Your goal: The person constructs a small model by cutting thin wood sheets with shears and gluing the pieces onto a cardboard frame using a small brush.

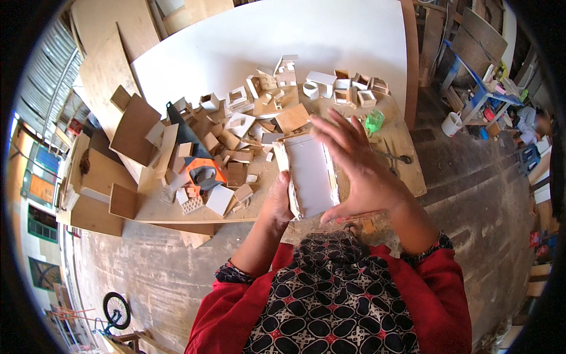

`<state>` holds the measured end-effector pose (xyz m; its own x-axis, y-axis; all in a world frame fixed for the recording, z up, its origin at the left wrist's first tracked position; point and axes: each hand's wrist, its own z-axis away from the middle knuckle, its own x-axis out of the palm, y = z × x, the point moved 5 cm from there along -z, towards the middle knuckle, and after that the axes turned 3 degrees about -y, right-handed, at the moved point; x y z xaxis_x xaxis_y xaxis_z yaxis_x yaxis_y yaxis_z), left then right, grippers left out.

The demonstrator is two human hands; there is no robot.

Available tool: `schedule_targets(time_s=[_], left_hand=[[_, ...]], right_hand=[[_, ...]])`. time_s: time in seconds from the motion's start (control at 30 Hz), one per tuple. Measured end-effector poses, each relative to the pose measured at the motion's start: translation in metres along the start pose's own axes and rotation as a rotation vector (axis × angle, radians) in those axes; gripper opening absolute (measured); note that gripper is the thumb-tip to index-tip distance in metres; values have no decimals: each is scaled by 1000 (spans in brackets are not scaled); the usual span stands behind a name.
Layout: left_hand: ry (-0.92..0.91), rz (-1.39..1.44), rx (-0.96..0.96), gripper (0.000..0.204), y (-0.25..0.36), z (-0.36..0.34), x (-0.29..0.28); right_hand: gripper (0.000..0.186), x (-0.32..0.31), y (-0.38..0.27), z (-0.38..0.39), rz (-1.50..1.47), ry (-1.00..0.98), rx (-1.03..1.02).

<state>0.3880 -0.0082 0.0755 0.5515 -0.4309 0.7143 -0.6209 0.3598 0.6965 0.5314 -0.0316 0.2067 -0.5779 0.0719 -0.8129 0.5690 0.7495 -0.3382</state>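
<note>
My left hand is closed around the left side of a shallow rectangular tray-like piece, its thumb on the edge. The piece has a whitish flat inside and rough, splintery pale borders. Over its right border hovers my right hand, open, fingers spread wide and thumb near the lower right corner; whether it touches the border I cannot tell. Behind the piece, a wooden worktable carries a heap of small wood offcuts. A handsaw with an orange and black handle lies among them on the left.
Scissors and a green plastic container sit on the table's right side. Small wooden box models and a white cup stand at the back. Large boards lean at the left. A bicycle wheel shows at lower left.
</note>
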Motion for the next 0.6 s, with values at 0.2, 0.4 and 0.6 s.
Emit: schedule_targets(time_s=[0.2,0.4,0.6], left_hand=[[57,46,21,91,-3,-2,-14],[185,8,40,78,-1,-3,-17],[138,41,39,67,-6,-12,-10]], right_hand=[[99,17,37,21,-593,103,177],[107,20,26,19,-191,32,106],[126,25,18,-8,232,-182,78]])
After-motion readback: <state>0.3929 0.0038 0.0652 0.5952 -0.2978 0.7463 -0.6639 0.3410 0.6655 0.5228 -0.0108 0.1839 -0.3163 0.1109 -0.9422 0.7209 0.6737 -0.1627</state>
